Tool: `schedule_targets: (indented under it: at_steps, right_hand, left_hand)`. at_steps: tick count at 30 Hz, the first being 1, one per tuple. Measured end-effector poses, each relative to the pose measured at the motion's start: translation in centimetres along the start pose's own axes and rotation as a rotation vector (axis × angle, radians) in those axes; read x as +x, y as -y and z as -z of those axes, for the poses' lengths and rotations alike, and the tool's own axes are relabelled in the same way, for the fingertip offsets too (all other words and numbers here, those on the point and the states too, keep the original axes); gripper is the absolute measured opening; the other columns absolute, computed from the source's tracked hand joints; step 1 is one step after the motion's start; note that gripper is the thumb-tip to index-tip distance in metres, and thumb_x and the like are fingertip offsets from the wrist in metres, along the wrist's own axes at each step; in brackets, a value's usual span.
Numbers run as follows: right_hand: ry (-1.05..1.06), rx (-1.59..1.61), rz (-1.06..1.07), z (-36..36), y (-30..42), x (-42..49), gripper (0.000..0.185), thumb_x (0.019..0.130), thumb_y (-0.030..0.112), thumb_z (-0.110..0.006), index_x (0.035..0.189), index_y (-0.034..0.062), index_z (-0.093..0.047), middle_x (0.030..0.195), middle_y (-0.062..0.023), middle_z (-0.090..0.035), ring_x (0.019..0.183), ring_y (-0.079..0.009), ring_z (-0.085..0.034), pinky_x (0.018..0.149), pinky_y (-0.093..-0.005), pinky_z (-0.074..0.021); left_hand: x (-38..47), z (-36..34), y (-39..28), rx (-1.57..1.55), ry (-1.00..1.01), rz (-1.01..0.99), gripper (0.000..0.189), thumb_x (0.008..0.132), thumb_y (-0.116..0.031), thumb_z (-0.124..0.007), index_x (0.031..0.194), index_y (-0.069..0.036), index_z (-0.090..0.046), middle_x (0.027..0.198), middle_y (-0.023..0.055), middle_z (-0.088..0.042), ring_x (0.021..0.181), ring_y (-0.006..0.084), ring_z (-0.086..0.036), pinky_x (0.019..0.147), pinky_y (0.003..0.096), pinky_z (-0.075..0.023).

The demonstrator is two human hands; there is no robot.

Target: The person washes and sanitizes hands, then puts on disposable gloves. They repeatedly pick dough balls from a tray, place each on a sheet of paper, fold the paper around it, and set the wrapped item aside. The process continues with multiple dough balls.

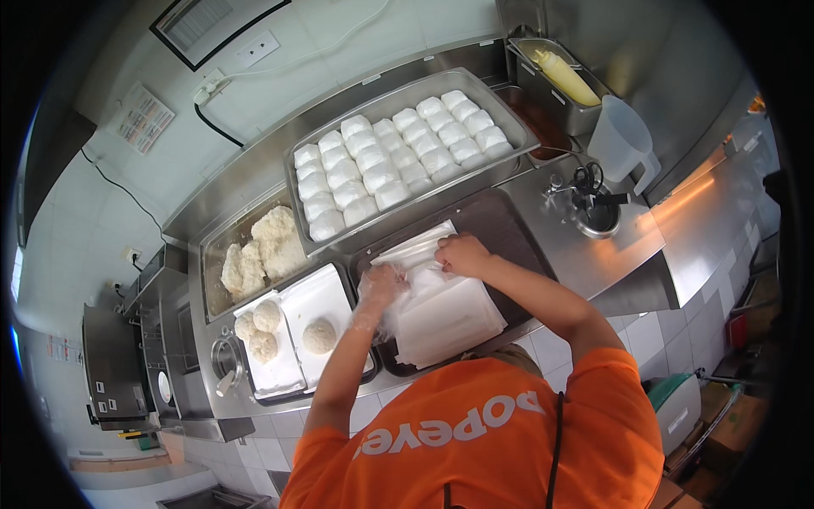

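My left hand (383, 284), in a clear plastic glove, is at the left edge of a white wrapping sheet. My right hand (463, 254) looks bare, its fingers bent onto the same sheet. Beneath both lies a dark brown tray (515, 235) with a stack of thin white sheets (445, 318) and a folded strip of them at its far side. What lies under my fingers is hidden. On a paper-lined tray at the left sit several rice balls (319, 336). Behind, a large steel pan (528, 145) holds rows of white wrapped portions (372, 158).
A steel pan of loose cooked rice (273, 245) is at the far left. Right of the trays stand a steel pot with scissors (588, 178), a clear plastic jug (620, 140) and a yellow squeeze bottle (566, 76). A small round container (227, 359) sits at the near left.
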State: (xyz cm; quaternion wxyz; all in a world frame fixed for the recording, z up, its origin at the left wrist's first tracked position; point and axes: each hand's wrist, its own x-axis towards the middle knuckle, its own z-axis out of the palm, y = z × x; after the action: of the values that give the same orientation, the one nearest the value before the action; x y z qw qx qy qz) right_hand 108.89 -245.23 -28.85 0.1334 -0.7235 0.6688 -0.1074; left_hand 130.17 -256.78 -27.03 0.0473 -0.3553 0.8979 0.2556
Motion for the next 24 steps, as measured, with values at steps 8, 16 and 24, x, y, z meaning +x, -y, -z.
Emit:
schedule_targets:
  at_steps: [8, 16, 24]
  right_hand:
    - [-0.129, -0.096, 0.332, 0.1, -0.5, -6.0, 0.02, 0.079, 0.019, -0.061, 0.097, 0.012, -0.065, 0.099, -0.0041, -0.057, 0.092, -0.0232, -0.057, 0.082, -0.0386, -0.0467]
    - [0.379, 0.02, 0.118, 3.8, 0.8, 3.9, 0.015, 0.066, 0.016, -0.075, 0.075, 0.0044, -0.072, 0.078, -0.0131, -0.069, 0.077, -0.0323, -0.067, 0.07, -0.0418, -0.0524]
    - [-0.044, 0.268, -0.125, -0.4, 3.4, -2.1, 0.022, 0.085, 0.015, -0.058, 0.1, 0.0006, -0.065, 0.104, -0.0205, -0.063, 0.093, -0.0342, -0.064, 0.079, -0.0397, -0.052]
  left_hand:
    - [-6.9, -3.1, -1.1, 0.466, -0.37, -0.452, 0.026, 0.069, -0.021, -0.067, 0.093, -0.012, -0.066, 0.097, 0.0026, -0.057, 0.094, 0.0229, -0.055, 0.088, 0.0444, -0.037]
    - [-1.3, 1.1, -2.4, 0.08, 0.27, 0.075, 0.029, 0.071, -0.028, -0.074, 0.096, -0.014, -0.066, 0.101, 0.0107, -0.066, 0.098, 0.027, -0.063, 0.086, 0.0417, -0.0459]
    - [-0.4, 0.2, -2.4, 0.135, 0.071, -0.221, 0.039, 0.071, -0.013, -0.077, 0.097, -0.011, -0.048, 0.098, 0.0091, -0.058, 0.096, 0.0261, -0.061, 0.075, 0.0382, -0.0465]
